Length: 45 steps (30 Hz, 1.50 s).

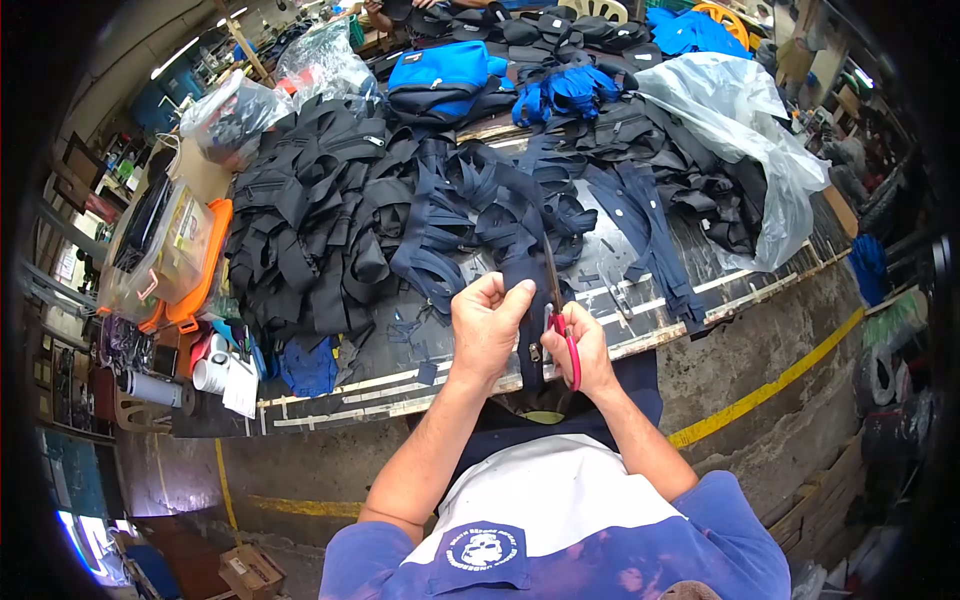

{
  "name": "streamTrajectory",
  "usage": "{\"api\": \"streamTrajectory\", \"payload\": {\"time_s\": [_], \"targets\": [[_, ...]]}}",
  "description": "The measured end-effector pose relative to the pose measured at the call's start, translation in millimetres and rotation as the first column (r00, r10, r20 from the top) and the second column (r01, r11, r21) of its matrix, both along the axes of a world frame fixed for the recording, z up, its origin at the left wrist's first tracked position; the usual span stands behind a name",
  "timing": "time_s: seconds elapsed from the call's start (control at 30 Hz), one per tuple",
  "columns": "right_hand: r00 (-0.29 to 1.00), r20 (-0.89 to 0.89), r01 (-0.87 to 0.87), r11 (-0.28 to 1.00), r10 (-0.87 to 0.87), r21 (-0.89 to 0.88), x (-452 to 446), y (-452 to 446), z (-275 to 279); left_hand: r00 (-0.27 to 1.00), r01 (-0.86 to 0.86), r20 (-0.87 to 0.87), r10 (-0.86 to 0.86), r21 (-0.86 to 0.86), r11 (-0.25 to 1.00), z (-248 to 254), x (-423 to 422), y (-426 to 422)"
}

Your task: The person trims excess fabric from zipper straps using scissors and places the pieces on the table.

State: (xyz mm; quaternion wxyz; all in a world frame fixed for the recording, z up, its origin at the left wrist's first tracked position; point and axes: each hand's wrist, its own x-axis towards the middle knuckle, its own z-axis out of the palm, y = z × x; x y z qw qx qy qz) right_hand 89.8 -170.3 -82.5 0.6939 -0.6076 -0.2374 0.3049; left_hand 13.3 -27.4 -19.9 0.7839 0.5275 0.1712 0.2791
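Note:
My left hand (487, 325) pinches a dark navy zippered strip (520, 270), thumb on top. The strip hangs down past the table's near edge, and a metal zipper slider (535, 353) shows on its lower part. In my right hand (590, 352) is a pair of scissors (571, 350) with pinkish-red handles. Their blades point away from me along the strip's right side; whether they touch the cloth I cannot tell. Just beyond both hands lies a tangle of navy strips (435, 225). More navy strips (650, 240) lie flat to the right.
A big heap of black zippered strips (310, 220) covers the table's left side. Black pieces lie under clear plastic (720, 110) at right. A blue bag (437, 78) sits at the back. An orange-edged plastic bin (195, 270) and a white mug (210, 375) stand left.

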Motion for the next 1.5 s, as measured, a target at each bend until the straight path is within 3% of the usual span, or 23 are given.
{"api": "streamTrajectory", "payload": {"time_s": [0.1,0.2,0.37,0.47,0.5,0.57,0.6,0.63,0.7,0.8,0.9,1.03,1.1,1.17,1.23,1.3,1.33,1.37,1.4,1.43,1.5], "targets": [[0.972,0.167,0.188,0.97,-0.163,-0.151,26,-8,-12,0.999,-0.032,-0.018,0.033,0.045,0.998,9,-8,3],[0.82,0.566,0.425,0.755,-0.087,-0.5,49,-26,-10,0.999,-0.03,-0.019,0.032,0.096,0.995,18,-15,6],[0.766,0.638,0.436,0.672,0.07,-0.598,59,-38,-21,0.999,-0.037,0.027,0.033,0.209,0.977,19,-17,-1],[0.667,0.739,0.445,0.844,-0.091,-0.298,49,-37,13,0.999,-0.038,0.04,0.028,0.275,0.961,16,-15,-13],[0.669,0.738,0.438,0.848,-0.087,-0.297,46,-39,28,0.999,-0.026,0.031,0.017,0.31,0.95,12,-13,-20],[0.931,0.356,-0.002,0.976,0.081,-0.216,44,-44,67,1.0,-0.025,0.013,0.022,0.346,0.938,3,-12,-34],[0.965,0.15,-0.204,0.974,0.217,-0.1,47,-45,76,0.999,0.044,0.008,-0.051,0.356,0.934,-6,-10,-42],[0.963,0.148,-0.211,0.973,0.224,-0.099,53,-44,80,0.992,0.116,0.004,-0.126,0.364,0.924,-14,-7,-47],[0.959,0.247,-0.096,0.977,0.142,-0.189,75,-41,88,0.991,0.137,-0.048,-0.128,0.358,0.924,-30,-2,-52],[0.915,0.4,0.081,0.996,-0.056,-0.046,136,-34,110,0.978,0.185,-0.152,-0.14,0.342,0.921,-53,1,-48],[0.803,0.533,0.214,0.964,-0.265,0.157,178,-33,146,0.972,0.077,-0.233,0.03,0.435,0.897,-63,5,-17],[0.705,0.586,0.312,0.917,-0.4,0.249,197,-46,169,0.938,-0.171,-0.166,0.304,0.542,0.823,-61,0,52],[0.672,0.643,0.3,0.928,-0.369,0.219,211,-58,146,0.92,-0.264,-0.122,0.373,0.509,0.82,-70,-6,84],[0.595,0.748,0.277,0.949,-0.294,0.153,226,-70,108,0.927,-0.251,-0.129,0.351,0.482,0.839,-75,-8,101],[0.676,0.713,0.355,0.93,-0.184,-0.096,227,-86,65,0.936,-0.236,-0.141,0.322,0.427,0.873,-80,-9,108],[0.576,0.816,0.401,0.887,-0.051,-0.227,220,-94,17,0.938,-0.151,-0.207,0.28,0.482,0.863,-88,5,94],[0.411,0.911,0.477,0.86,-0.032,-0.185,206,-93,3,0.931,-0.06,-0.275,0.239,0.533,0.844,-92,15,84],[0.23,0.973,0.543,0.831,-0.004,-0.125,191,-86,-4,0.912,-0.06,-0.239,0.335,0.729,0.682,-100,27,73],[0.308,0.951,0.498,0.854,-0.012,-0.151,177,-74,-4,0.891,-0.046,-0.181,0.417,0.877,0.478,-104,37,62],[0.388,0.921,0.454,0.874,-0.017,-0.175,161,-61,-6,0.893,-0.041,-0.182,0.411,0.877,0.478,-107,44,55],[0.397,0.917,0.466,0.871,-0.049,-0.155,132,-31,-14,0.877,0.073,-0.311,0.367,0.84,0.538,-99,61,44]]}}
